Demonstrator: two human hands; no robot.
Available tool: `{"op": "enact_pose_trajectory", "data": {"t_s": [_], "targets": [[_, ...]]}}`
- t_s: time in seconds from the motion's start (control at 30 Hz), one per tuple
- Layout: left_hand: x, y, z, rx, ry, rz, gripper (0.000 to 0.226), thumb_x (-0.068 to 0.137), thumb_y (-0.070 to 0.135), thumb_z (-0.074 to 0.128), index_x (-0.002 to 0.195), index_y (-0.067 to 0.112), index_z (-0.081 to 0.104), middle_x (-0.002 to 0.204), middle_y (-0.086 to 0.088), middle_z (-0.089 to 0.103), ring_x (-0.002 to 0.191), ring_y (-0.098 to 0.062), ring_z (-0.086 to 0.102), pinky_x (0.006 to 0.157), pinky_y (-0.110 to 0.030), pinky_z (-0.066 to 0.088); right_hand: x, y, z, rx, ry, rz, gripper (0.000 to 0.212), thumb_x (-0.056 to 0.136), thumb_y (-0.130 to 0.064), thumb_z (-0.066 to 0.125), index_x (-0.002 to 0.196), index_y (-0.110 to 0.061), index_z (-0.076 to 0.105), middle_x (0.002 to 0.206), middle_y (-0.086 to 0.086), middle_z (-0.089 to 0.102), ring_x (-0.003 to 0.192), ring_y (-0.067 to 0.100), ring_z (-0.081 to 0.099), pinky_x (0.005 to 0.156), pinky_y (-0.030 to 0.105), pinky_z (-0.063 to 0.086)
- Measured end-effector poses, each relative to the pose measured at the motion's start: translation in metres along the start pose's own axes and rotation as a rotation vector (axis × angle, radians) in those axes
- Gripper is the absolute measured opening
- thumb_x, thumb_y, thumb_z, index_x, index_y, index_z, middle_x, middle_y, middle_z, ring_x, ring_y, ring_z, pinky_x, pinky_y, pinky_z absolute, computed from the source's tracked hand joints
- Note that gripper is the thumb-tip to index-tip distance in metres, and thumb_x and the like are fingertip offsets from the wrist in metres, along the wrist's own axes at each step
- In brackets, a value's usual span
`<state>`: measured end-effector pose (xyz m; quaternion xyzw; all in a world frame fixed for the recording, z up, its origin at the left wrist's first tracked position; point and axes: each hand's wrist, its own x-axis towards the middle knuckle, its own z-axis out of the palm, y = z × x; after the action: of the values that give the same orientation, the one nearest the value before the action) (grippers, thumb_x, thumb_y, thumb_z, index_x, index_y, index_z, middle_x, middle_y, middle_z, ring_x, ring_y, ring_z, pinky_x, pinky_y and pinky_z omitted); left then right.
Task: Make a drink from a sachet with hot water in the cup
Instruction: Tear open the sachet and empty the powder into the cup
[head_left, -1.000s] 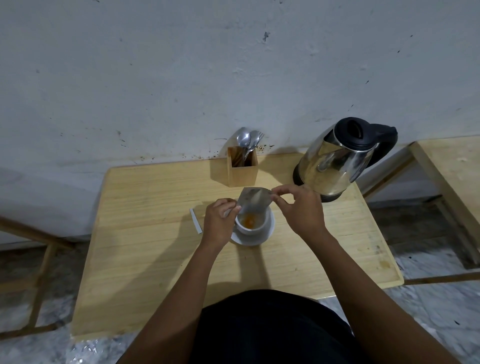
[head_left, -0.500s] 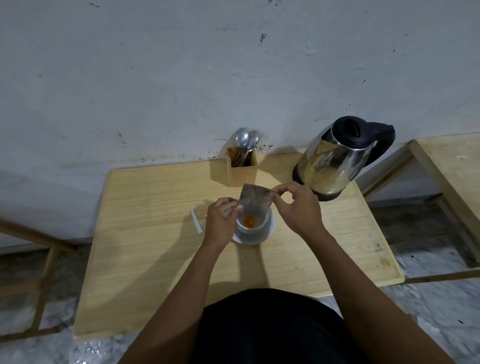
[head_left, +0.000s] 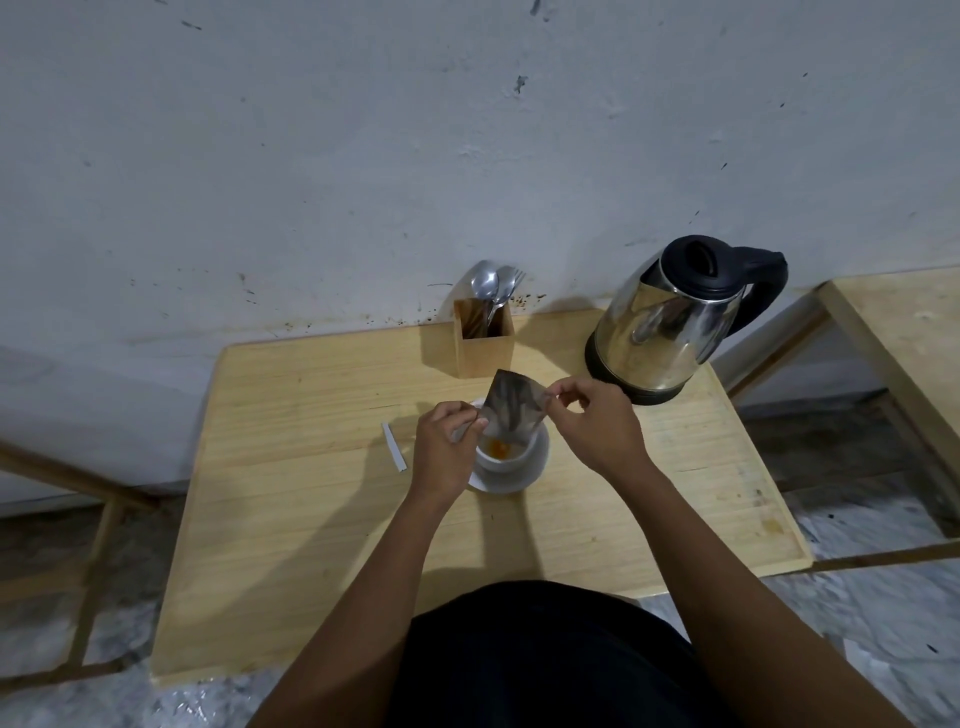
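We see the bench (head_left: 291, 519) bearing a kettle (head_left: 660, 322), a box (head_left: 485, 348) of spoons (head_left: 485, 285), and a cup (head_left: 511, 460) on its saucer (head_left: 537, 465), holding orange powder (head_left: 497, 447). The sachet (head_left: 511, 408) dips into the cup, each grip pinching one edge: left hand (head_left: 447, 457), right hand (head_left: 597, 426). We judge that a tilt could spill powder onto the bench. A torn strip (head_left: 394, 453) lies beside.

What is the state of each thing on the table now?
sachet: tilted over the cup, mouth down
cup: on saucer, orange powder inside
kettle: upright, lid shut
torn strip: flat on table, left of cup
spoons: upright in wooden holder
left hand: pinches sachet
right hand: pinches sachet
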<state>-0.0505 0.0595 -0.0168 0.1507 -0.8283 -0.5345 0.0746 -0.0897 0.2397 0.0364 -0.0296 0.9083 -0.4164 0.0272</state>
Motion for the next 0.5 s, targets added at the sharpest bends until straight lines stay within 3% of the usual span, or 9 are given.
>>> {"op": "enact_pose_trajectory", "data": {"t_s": [0.17, 0.27, 0.43, 0.5], "targets": [[-0.0013, 0.0004, -0.0001, -0.02, -0.018, -0.002, 0.016, 0.086, 0.009, 0.065, 0.096, -0.001, 0.072, 0.1, 0.0, 0.058, 0.096, -0.012, 0.054, 0.085, -0.025, 0.043, 0.0021, 0.0019, -0.0018, 0.001, -0.094, 0.006, 0.003, 0.084, -0.034, 0.068, 0.086, -0.034, 0.071, 0.087, -0.015, 0.069, 0.084, 0.004, 0.061, 0.075, 0.029, 0.049], [-0.0005, 0.0013, 0.0006, -0.007, -0.02, 0.017, 0.015, 0.086, 0.009, 0.066, 0.095, 0.0, 0.073, 0.1, -0.002, 0.059, 0.095, -0.013, 0.053, 0.085, -0.026, 0.043, 0.0016, 0.0021, -0.0033, -0.002, -0.069, 0.024, 0.011, 0.086, -0.037, 0.068, 0.091, -0.029, 0.074, 0.089, -0.015, 0.069, 0.085, 0.004, 0.062, 0.076, 0.029, 0.05], [-0.0028, 0.0025, 0.0002, -0.007, -0.017, 0.022, 0.015, 0.085, 0.009, 0.066, 0.094, 0.0, 0.073, 0.099, 0.0, 0.059, 0.095, -0.011, 0.052, 0.082, -0.017, 0.042, 0.0039, 0.0013, -0.0092, -0.019, -0.088, 0.05, 0.011, 0.087, -0.036, 0.067, 0.091, -0.029, 0.074, 0.089, -0.016, 0.068, 0.086, 0.007, 0.063, 0.074, 0.029, 0.047], [-0.0028, 0.0027, 0.0003, -0.002, -0.013, 0.02, 0.014, 0.085, 0.009, 0.066, 0.094, 0.001, 0.073, 0.099, 0.0, 0.059, 0.096, -0.012, 0.054, 0.083, -0.019, 0.042, 0.0046, 0.0007, -0.0088, -0.048, -0.107, 0.044, 0.013, 0.087, -0.038, 0.066, 0.09, -0.029, 0.075, 0.088, -0.017, 0.069, 0.088, 0.007, 0.063, 0.081, 0.033, 0.049]]}}
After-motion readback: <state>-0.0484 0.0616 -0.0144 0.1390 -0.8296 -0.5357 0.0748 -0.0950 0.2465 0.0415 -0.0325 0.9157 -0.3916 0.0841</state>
